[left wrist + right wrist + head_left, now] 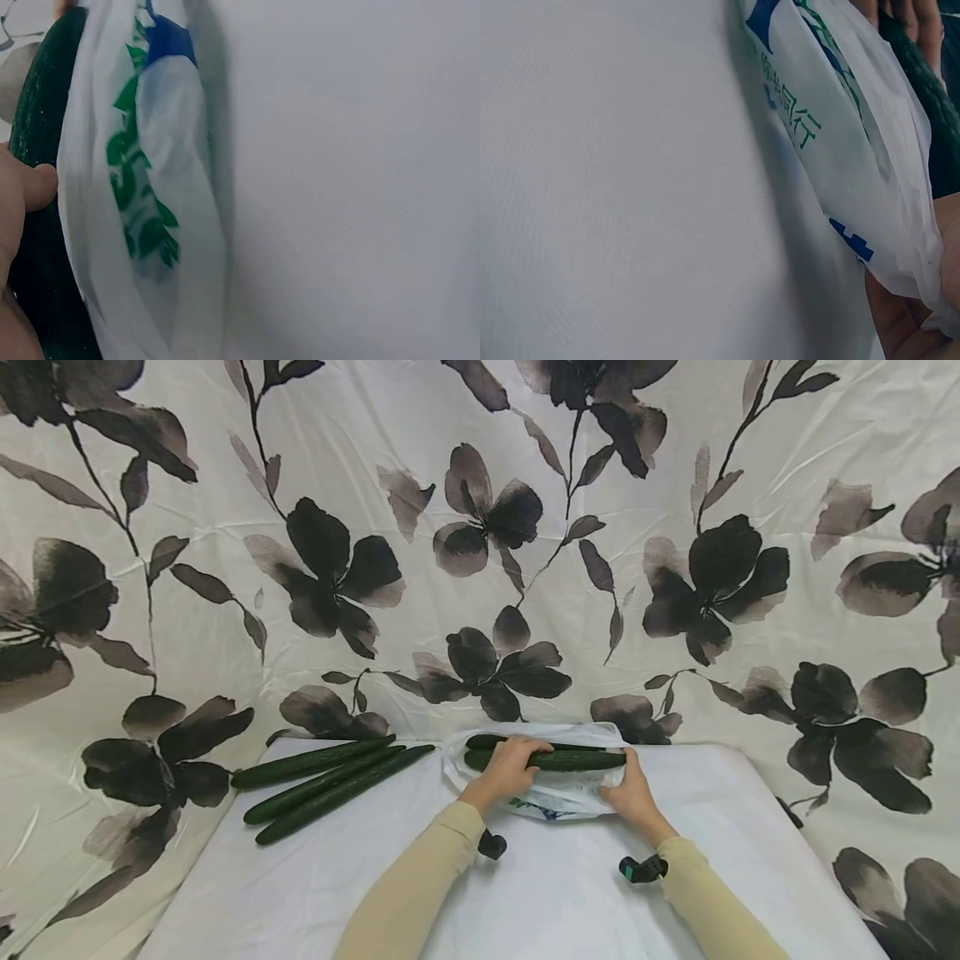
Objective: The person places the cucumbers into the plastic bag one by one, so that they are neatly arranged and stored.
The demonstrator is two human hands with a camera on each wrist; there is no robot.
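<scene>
My left hand point(510, 767) grips a dark green cucumber point(581, 761) near its middle, with the thumb point(43, 186) along its near side. That cucumber lies lengthwise over the opening of a white plastic bag point(558, 803) with green and blue print. Behind it a second cucumber point(482, 742) is in the bag, partly hidden by my left hand. At the bag's right side, my right hand point(632, 789) holds the bag's edge point(907, 270), the fingers under the plastic. The right end of the gripped cucumber reaches this hand.
Three long cucumbers lie side by side, slanted, on the left of the white-covered table point(570, 893): a back one point(315, 762), a middle one point(326, 787) and a front one point(345, 795). A floral cloth point(480, 593) hangs behind the table's back edge.
</scene>
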